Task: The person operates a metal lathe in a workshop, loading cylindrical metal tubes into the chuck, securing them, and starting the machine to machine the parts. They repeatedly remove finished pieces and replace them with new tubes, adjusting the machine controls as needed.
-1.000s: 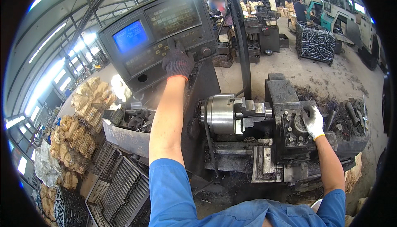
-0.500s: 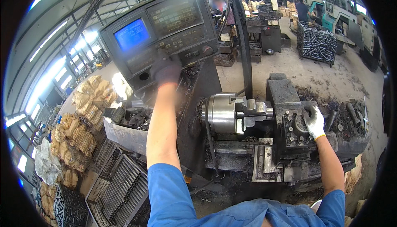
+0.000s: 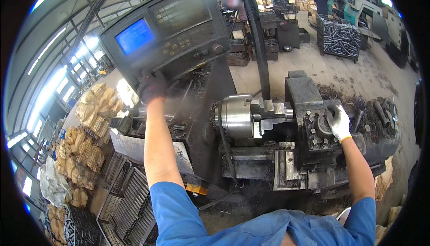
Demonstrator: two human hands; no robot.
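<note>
My left hand (image 3: 152, 87), in a dark glove, is at the lower left corner of a machine control panel (image 3: 188, 37) with a lit blue screen (image 3: 135, 36). Its fingers look apart and hold nothing that I can see; the spot under them is hidden. My right hand (image 3: 339, 119), in a white glove with darkened fingers, lies on top of the bolted tool post (image 3: 316, 131) of a lathe, fingers spread over its edge. Between the two arms sits a shiny metal chuck (image 3: 237, 116) with stepped jaws (image 3: 270, 110).
Dark shavings cover the lathe bed. A rack of metal rods (image 3: 130, 205) and stacked tan sacks (image 3: 92, 147) stand at left. Loose dark tubes (image 3: 380, 114) lie right of the tool post. A wire cart of metal parts (image 3: 339, 40) and another person (image 3: 321, 3) are farther back.
My left hand has moved left and down from the panel's keys to its lower left corner. My right hand stays on the tool post. The view has shifted slightly.
</note>
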